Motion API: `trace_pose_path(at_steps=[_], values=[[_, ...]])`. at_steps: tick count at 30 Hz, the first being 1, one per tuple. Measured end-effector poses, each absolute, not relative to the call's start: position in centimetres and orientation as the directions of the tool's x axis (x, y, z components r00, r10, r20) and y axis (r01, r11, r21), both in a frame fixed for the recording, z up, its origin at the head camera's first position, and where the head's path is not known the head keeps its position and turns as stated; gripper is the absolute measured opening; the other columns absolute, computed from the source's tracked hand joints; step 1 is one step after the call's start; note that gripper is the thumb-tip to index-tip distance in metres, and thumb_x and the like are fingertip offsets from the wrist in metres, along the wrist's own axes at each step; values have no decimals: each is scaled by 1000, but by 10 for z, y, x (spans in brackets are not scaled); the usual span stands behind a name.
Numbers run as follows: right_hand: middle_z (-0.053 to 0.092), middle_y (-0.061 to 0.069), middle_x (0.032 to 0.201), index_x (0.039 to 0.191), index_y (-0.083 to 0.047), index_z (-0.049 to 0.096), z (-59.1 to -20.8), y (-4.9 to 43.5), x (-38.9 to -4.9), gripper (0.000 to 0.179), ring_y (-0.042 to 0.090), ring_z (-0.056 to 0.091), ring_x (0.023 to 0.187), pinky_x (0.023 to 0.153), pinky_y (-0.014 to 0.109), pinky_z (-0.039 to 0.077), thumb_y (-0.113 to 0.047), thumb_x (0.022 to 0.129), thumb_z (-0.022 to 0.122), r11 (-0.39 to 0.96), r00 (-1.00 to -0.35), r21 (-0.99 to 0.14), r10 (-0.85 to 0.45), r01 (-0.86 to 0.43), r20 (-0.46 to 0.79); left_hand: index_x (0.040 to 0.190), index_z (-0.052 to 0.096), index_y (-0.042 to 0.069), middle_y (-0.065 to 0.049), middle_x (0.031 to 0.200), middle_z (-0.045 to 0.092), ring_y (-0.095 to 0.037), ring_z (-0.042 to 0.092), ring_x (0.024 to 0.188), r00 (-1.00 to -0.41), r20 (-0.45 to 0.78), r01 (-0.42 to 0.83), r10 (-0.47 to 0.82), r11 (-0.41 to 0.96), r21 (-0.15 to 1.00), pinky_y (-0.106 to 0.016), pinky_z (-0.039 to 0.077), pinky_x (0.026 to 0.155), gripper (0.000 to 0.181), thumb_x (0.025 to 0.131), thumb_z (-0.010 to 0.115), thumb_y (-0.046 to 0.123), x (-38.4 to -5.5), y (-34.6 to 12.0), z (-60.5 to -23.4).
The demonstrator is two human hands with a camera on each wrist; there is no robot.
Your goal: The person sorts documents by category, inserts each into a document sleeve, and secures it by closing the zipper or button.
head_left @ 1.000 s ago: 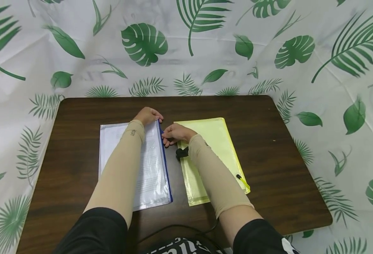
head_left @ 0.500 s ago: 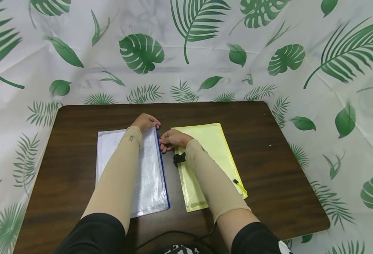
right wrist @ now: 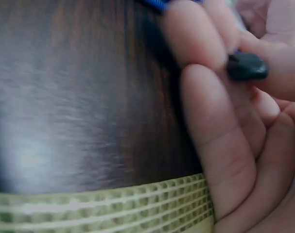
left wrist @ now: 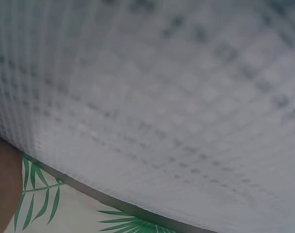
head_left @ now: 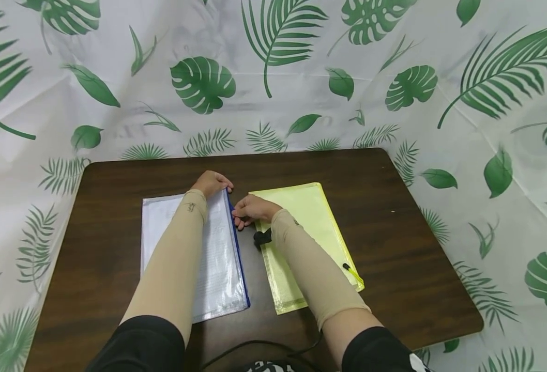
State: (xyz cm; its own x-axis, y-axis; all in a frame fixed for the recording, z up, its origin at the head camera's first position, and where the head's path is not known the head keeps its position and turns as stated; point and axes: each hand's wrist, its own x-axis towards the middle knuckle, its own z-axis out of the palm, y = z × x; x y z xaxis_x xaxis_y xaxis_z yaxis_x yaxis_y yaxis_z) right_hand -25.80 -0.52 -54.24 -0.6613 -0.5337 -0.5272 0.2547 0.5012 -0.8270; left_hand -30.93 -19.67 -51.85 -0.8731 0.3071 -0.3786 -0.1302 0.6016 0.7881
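Observation:
A clear mesh zipper pouch (head_left: 217,258) with a blue zipper edge and printed sheets inside lies under my left forearm. At its far right corner, my left hand (head_left: 211,182) pinches the pouch beside the end of the zipper. The pouch's mesh (left wrist: 152,107) fills most of the left wrist view. My right hand (head_left: 255,207) is on the blue zipper side, a little nearer to me. Between its thumb and finger, in the right wrist view, it pinches a small black zipper pull (right wrist: 248,66). Other fingers (right wrist: 210,107) curl loosely below, over the wood.
A yellow mesh zipper pouch (head_left: 301,227) lies partly under my right forearm, its yellow-and-black pull (head_left: 353,274) near the lower right corner. A black cable (head_left: 255,341) runs along the near part of the brown table (head_left: 404,279). A leaf-print cloth (head_left: 301,57) hangs behind.
The head view has tilted, so the table appears slightly lower. Both hands keep nearly the same places at the pouch's corner and zipper.

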Motion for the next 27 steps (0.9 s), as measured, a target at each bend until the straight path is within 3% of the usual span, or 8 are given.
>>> trace_pose_path(at_steps=[8, 15, 27], values=[[71, 6, 76, 87, -1, 72, -536, -3, -259, 29, 16, 70, 72, 67, 25, 54, -17, 106, 56, 508, -655, -832, -553, 224, -514, 116, 75, 0, -13, 110, 76, -30, 56, 127, -887, -345, -89, 308, 618, 781, -40, 34, 114, 26, 105, 56, 13, -310, -195, -508], [72, 6, 76, 87, -2, 73, -542, -3, -255, 29, 16, 71, 72, 66, 26, 54, -17, 106, 56, 499, -646, -831, -555, 246, -524, 111, 78, 4, -6, 99, 78, -28, 59, 124, -875, -364, -91, 318, 630, 771, -41, 35, 115, 24, 105, 57, 13, -307, -197, -515], [72, 6, 75, 86, -1, 72, -546, -1, -256, 30, 15, 71, 71, 65, 26, 54, -16, 106, 55, 486, -647, -839, -562, 245, -514, 116, 74, -1, -11, 106, 77, -30, 59, 124, -879, -363, -108, 310, 612, 784, -42, 34, 115, 25, 105, 56, 12, -310, -195, -520]])
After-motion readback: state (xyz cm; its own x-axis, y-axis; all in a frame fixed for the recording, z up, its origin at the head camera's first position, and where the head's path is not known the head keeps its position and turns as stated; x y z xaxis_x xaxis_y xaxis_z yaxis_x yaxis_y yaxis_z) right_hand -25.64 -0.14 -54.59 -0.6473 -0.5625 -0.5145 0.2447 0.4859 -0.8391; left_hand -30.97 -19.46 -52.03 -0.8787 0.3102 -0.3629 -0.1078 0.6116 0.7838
